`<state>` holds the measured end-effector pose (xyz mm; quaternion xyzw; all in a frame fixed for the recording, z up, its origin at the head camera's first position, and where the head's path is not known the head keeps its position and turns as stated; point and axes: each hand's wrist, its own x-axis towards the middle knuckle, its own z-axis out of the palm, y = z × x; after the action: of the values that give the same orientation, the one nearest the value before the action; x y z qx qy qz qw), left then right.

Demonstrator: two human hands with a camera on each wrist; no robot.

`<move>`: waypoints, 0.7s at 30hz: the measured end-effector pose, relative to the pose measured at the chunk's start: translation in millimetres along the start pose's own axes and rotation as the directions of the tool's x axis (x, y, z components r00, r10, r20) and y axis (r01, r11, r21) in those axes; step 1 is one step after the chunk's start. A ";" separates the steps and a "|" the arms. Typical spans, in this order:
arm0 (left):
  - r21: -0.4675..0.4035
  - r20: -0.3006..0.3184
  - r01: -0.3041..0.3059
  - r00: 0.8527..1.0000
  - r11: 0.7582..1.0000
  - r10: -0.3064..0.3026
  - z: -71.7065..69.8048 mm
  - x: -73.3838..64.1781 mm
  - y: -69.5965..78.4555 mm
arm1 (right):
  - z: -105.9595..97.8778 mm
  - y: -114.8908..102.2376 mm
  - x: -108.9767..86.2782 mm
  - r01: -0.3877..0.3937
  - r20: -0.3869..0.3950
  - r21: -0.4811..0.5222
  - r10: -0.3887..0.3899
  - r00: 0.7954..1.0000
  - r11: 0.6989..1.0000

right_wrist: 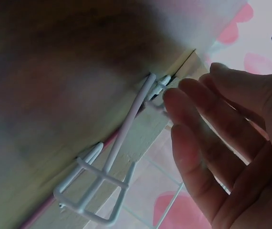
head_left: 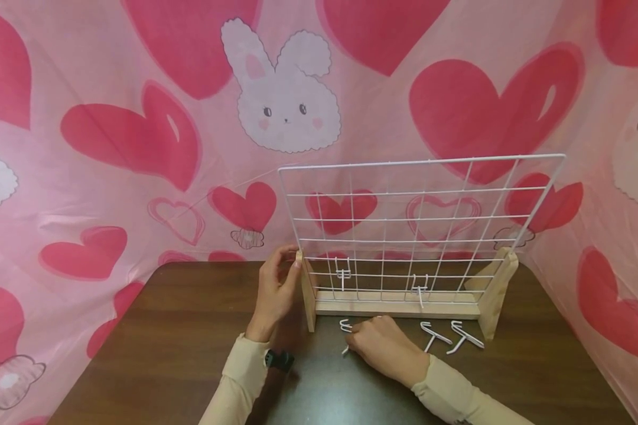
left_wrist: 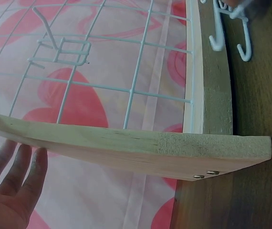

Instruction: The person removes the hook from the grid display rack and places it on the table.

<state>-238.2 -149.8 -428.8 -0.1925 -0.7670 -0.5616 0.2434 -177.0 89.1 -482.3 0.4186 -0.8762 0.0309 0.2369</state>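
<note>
A white wire grid [head_left: 383, 219] stands upright between wooden side panels. My left hand [head_left: 276, 289] holds the upper part of the left side panel [head_left: 307, 295], thumb on one side and fingers on the other, as the left wrist view [left_wrist: 12, 181] also shows. In front of the stand, my right hand [head_left: 385, 348] reaches over a white wire hook [head_left: 345, 324] low at the table. Its fingers [right_wrist: 188, 138] are loosely bent, fingertips at the hook, which they partly hide. The thumb stands apart from it in the right wrist view. Two similar hooks hang on the grid, at left [head_left: 342, 274] and right [head_left: 420, 289].
To the right of my right hand, two more white hooks lie on the table, one nearer [head_left: 433, 336] and one farther [head_left: 465, 337]. A wooden base bar [head_left: 393, 305] joins the panels. Behind the brown table [head_left: 186, 330] hangs a pink heart-patterned cloth [head_left: 372, 106].
</note>
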 end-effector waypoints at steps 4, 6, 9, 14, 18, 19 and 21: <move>0.005 -0.002 -0.003 1.000 1.000 0.003 0.4 0.7 -0.4 | -0.6 -0.6 -0.7 0.004 -0.005 -0.009 -0.004 1.000 1.000; 0.006 -0.001 -0.001 1.000 1.000 0.001 0.5 0.7 -0.3 | -0.9 -1.1 -0.9 0.006 -0.004 -0.006 -0.006 1.000 1.000; 0.009 0.000 0.008 1.000 1.000 -0.008 0.4 0.5 0.2 | -1.6 -2.2 -0.9 0.011 0.000 0.004 -0.011 1.000 1.000; 0.013 0.000 0.012 1.000 1.000 -0.012 0.0 0.1 0.3 | -4.1 -3.2 0.3 0.022 0.001 0.002 -0.022 1.000 1.000; 0.014 0.002 0.005 1.000 1.000 -0.005 -0.1 -0.2 -0.6 | -3.6 -2.9 0.0 0.031 -0.003 -0.003 -0.031 1.000 1.000; 0.015 0.002 0.006 1.000 1.000 -0.006 -0.1 -0.2 -0.5 | -3.2 -2.6 0.0 0.032 -0.008 -0.003 -0.032 0.999 0.999; 0.011 0.001 0.006 1.000 1.000 -0.006 -0.1 -0.1 -0.8 | -2.8 -2.0 -0.2 0.035 -0.025 0.002 -0.035 0.999 0.999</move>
<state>-238.6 -150.2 -429.5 -0.1894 -0.7708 -0.5579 0.2424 -174.4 88.6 -480.2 0.4337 -0.8657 0.0330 0.2478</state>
